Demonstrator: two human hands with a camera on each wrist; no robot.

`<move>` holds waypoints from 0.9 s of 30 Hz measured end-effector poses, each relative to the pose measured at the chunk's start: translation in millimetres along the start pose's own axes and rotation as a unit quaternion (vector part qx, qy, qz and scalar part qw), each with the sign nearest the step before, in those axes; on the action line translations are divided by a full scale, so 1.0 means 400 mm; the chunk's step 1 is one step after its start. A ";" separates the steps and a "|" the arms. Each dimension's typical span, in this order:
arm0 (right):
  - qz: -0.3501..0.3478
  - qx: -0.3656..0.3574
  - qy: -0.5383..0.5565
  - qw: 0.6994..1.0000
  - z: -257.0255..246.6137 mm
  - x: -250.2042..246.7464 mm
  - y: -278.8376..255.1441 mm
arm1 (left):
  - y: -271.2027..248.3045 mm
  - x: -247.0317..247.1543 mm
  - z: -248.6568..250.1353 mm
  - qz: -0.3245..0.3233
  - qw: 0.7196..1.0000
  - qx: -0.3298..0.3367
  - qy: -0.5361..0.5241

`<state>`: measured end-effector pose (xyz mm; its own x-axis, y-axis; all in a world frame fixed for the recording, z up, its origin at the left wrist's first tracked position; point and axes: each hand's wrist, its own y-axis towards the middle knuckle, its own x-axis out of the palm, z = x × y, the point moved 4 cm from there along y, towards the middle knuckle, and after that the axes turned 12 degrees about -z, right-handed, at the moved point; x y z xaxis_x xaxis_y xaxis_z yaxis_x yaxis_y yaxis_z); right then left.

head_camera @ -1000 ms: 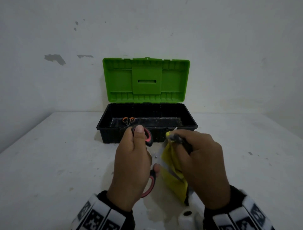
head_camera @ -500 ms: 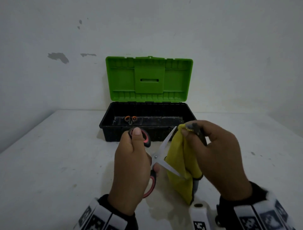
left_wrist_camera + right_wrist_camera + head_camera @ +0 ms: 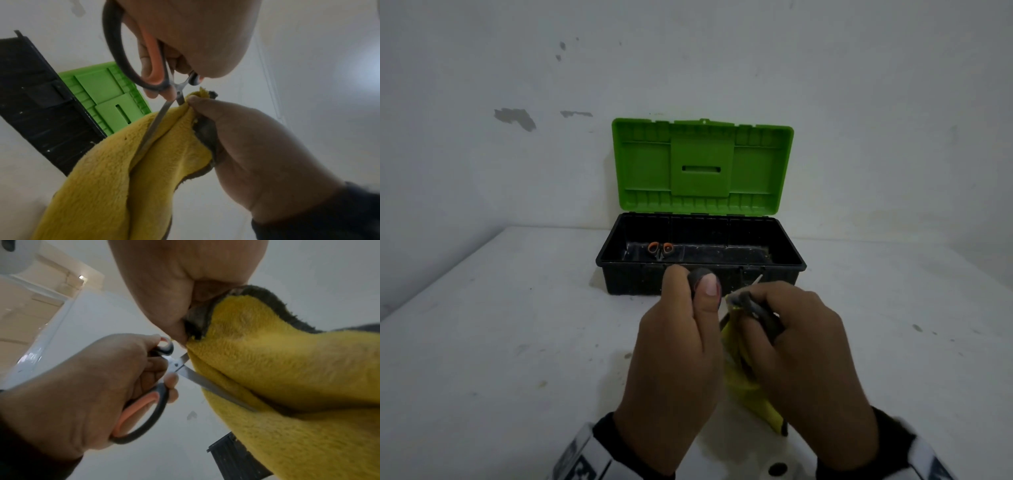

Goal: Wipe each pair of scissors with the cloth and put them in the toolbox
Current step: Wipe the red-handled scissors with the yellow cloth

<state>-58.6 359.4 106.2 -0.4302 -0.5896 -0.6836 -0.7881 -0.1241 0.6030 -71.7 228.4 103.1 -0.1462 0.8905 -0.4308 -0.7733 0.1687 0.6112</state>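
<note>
Left hand grips scissors by handles, blades splayed for access – right hand pinches cloth round one blade; toolbox at 12 o'clock.

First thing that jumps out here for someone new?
The bright green lid of the open toolbox against the back wall, with small orange-handled scissors inside at its left. In front, the left hand holds black-and-orange scissors with blades spread, while the right hand pinches a yellow cloth round one blade.
</note>
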 end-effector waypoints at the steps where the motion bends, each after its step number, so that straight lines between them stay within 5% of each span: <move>1: -0.006 -0.002 -0.003 1.000 -0.002 0.001 -0.002 | -0.002 -0.003 0.001 0.001 1.000 0.010 0.015; 6: 0.042 0.029 0.012 0.999 0.026 -0.018 0.017 | -0.004 0.005 0.013 -0.015 0.997 0.048 0.053; 11: -0.010 0.057 0.039 0.998 0.010 0.012 0.000 | -0.006 -0.002 -0.005 -0.010 0.997 0.042 0.068; 17: 0.027 0.120 0.024 0.992 0.110 -0.022 0.044 | -0.006 -0.002 -0.008 -0.023 0.997 0.025 0.062; 22: 0.057 0.161 0.146 0.974 0.155 -0.060 0.030 | 0.013 -0.028 -0.035 -0.018 0.990 -0.104 -0.097; 27: -0.009 0.055 0.137 0.989 0.071 -0.059 -0.010 | 0.015 -0.007 -0.090 -0.038 0.910 -0.289 -0.293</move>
<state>-57.7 396.4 108.5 -0.2928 -0.7835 -0.5481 -0.8440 -0.0576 0.5332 -98.0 211.8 83.9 0.1441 0.9867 0.0758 -0.9879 0.1389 0.0694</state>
